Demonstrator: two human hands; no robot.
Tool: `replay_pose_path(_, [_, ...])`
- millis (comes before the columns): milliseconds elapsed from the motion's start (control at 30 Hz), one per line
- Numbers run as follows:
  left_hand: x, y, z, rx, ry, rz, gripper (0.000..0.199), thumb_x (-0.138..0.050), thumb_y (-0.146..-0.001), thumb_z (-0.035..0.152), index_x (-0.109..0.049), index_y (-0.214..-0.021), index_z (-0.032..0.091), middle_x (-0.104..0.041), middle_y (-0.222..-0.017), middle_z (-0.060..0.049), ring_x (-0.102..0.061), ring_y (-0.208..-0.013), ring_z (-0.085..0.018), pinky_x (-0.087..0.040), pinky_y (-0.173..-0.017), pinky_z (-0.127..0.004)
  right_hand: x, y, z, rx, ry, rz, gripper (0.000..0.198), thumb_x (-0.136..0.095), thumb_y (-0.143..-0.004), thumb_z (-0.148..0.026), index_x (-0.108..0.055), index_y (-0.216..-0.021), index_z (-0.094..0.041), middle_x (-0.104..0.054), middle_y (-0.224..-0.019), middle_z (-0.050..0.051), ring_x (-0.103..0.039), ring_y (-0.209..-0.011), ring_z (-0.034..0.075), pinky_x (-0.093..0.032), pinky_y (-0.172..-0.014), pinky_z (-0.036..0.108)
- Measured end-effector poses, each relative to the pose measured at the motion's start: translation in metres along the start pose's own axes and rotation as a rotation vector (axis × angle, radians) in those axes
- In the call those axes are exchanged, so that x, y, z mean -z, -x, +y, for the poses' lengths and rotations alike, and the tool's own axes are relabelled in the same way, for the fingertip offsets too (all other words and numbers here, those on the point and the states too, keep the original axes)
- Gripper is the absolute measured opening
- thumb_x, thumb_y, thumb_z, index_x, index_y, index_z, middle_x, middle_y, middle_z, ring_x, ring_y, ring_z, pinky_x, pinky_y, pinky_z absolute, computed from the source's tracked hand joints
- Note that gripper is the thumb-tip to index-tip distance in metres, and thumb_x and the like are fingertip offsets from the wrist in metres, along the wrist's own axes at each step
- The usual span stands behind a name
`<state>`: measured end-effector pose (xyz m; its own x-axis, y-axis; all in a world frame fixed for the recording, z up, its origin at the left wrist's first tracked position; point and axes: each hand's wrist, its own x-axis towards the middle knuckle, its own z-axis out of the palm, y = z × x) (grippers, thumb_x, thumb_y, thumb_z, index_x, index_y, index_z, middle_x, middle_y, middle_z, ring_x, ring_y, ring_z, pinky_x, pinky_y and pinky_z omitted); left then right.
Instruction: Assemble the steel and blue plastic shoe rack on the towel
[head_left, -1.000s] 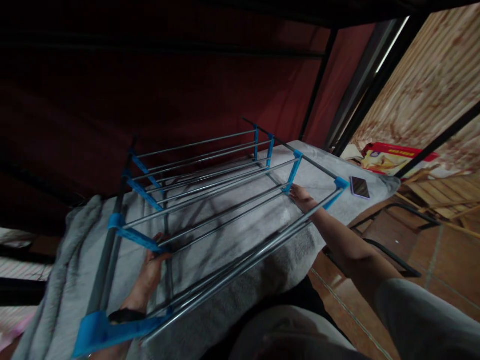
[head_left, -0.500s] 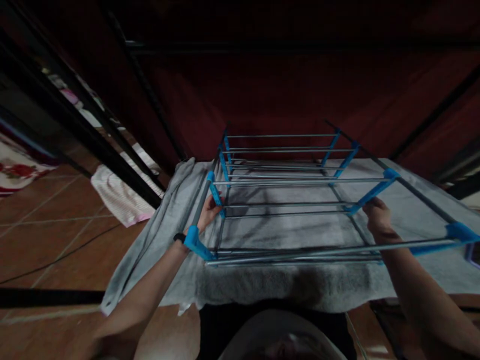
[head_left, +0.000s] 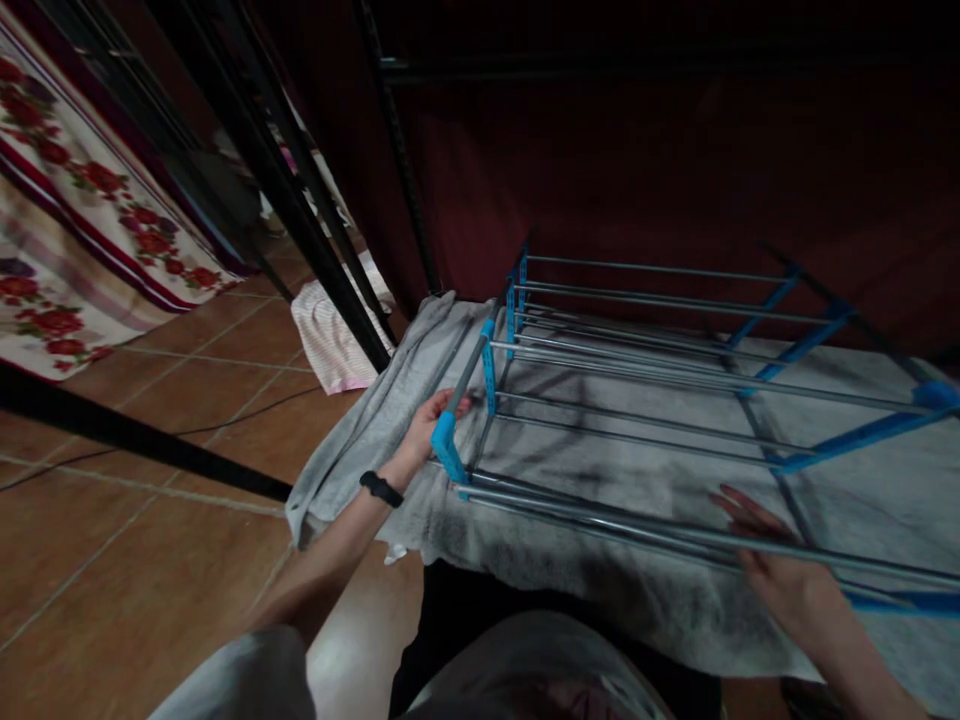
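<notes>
A shoe rack of grey metal tubes with blue plastic connectors (head_left: 489, 370) rests on a grey towel-like cloth (head_left: 420, 370) in front of me. My left hand (head_left: 426, 430), with a black band on the wrist, is at the rack's left side, its fingers curled about the side tube beside the near blue corner. Part of those fingers is hidden by the tube. Reaching under the front tubes, my right hand (head_left: 772, 535) has its fingers apart and holds nothing. The rack's near right corner runs toward the frame's edge.
Dark metal posts (head_left: 300, 200) rise at the left. A dark red curtain (head_left: 600, 180) hangs behind the rack. On the tiled floor (head_left: 187, 520) lie a striped cloth (head_left: 334, 335) and a thin black cable (head_left: 247, 425). Flowered fabric (head_left: 112, 220) hangs far left.
My view has turned left, so the rack sits farther right. My right hand has come off the right-hand blue connector and moved nearer me; my left hand has shifted from a blue connector to the side tube.
</notes>
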<state>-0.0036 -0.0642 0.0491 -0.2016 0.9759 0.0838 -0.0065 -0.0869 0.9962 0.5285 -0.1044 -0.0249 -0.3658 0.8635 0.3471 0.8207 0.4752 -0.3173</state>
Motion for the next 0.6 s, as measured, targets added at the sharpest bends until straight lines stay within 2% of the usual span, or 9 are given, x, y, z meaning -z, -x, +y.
replay_pose_path(67, [0.007,0.025,-0.005,0.068,0.012,0.022,0.038,-0.077,-0.073,0.034,-0.073,-0.105,0.013,-0.075,-0.096,-0.011,-0.069,-0.099,-0.029,-0.051,-0.096,-0.044,-0.005,0.016,-0.046,0.058,0.072,-0.062,0.047,-0.045,-0.09,-0.023,-0.063,-0.133,-0.024,-0.059,-0.141,0.009,-0.065,-0.118,0.027,-0.052,-0.103,0.045])
replay_pose_path(167, [0.012,0.055,-0.01,0.082,-0.03,0.041,0.027,-0.074,-0.076,0.036,-0.076,-0.094,0.016,-0.076,-0.098,-0.01,-0.068,-0.103,-0.03,-0.054,-0.093,-0.041,-0.002,0.02,-0.114,0.278,0.018,-0.244,0.055,-0.048,-0.087,-0.016,-0.06,-0.138,-0.032,-0.059,-0.142,0.0,-0.062,-0.123,0.022,-0.055,-0.103,0.037])
replay_pose_path(233, [0.012,0.064,-0.011,0.063,-0.064,0.052,0.021,-0.076,-0.074,0.036,-0.077,-0.086,0.018,-0.076,-0.1,-0.009,-0.066,-0.108,-0.03,-0.053,-0.094,-0.04,0.015,0.009,-0.149,0.422,-0.055,-0.366,0.06,-0.051,-0.087,-0.015,-0.055,-0.143,-0.038,-0.056,-0.144,-0.006,-0.063,-0.123,0.019,-0.057,-0.099,0.029])
replay_pose_path(300, [0.012,0.062,-0.009,0.069,-0.061,0.076,0.023,-0.079,-0.073,0.037,-0.076,-0.084,0.017,-0.076,-0.101,-0.01,-0.066,-0.109,-0.03,-0.053,-0.095,-0.04,0.043,-0.009,-0.17,0.419,-0.116,-0.388,0.06,-0.05,-0.091,-0.016,-0.051,-0.145,-0.043,-0.055,-0.144,-0.009,-0.063,-0.122,0.017,-0.056,-0.099,0.027])
replay_pose_path(367, [0.012,0.052,-0.004,0.085,-0.03,0.101,0.031,-0.079,-0.072,0.039,-0.075,-0.092,0.016,-0.075,-0.101,-0.011,-0.067,-0.107,-0.03,-0.053,-0.094,-0.041,0.075,-0.03,-0.175,0.369,-0.191,-0.332,0.056,-0.048,-0.095,-0.019,-0.05,-0.146,-0.042,-0.058,-0.143,-0.006,-0.063,-0.123,0.019,-0.056,-0.099,0.028])
replay_pose_path(467, [0.01,0.026,0.004,0.054,0.04,0.122,0.046,-0.079,-0.07,0.041,-0.07,-0.108,0.017,-0.074,-0.106,-0.011,-0.067,-0.106,-0.029,-0.053,-0.093,-0.041,0.112,-0.062,-0.155,0.279,-0.224,-0.201,0.045,-0.045,-0.098,-0.025,-0.059,-0.139,-0.038,-0.064,-0.136,-0.001,-0.064,-0.121,0.021,-0.056,-0.099,0.031])
replay_pose_path(600, [0.002,-0.01,0.006,-0.005,0.037,0.097,0.055,-0.083,-0.062,0.035,-0.067,-0.112,0.018,-0.071,-0.112,-0.01,-0.065,-0.109,-0.029,-0.052,-0.095,-0.041,0.124,-0.106,-0.115,0.19,-0.179,-0.139,0.038,-0.043,-0.1,-0.035,-0.068,-0.128,-0.035,-0.069,-0.128,0.0,-0.067,-0.116,0.022,-0.055,-0.101,0.036])
